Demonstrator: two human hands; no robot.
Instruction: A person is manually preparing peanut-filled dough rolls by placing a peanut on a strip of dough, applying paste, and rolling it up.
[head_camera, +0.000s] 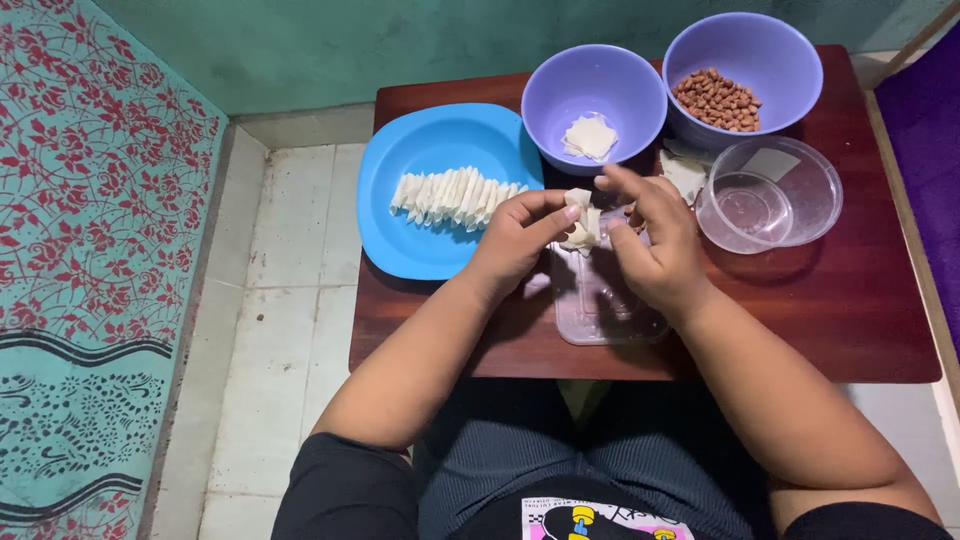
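— What do the person's hands hold?

— Both pinch one small white dough wrapper (581, 222). The left hand (515, 240) clasps its left edge with thumb and fingers; the right hand (655, 240) grips its right side, forefinger raised above it.

— Where is that wrapper relative to the blue plate (420, 235)?

— Just right of the plate's rim, held above a clear plastic tray (600, 310) on the wooden table (840, 300).

— And on the plate?

— A row of folded white wrappers (455, 196), leaning on one another.

— Beyond the plate?

— To its right, a purple bowl (560, 100) with flat wrapper squares (590, 137); further right, a second purple bowl (790, 55) of peanuts (718, 100), then a clear round container (800, 195).
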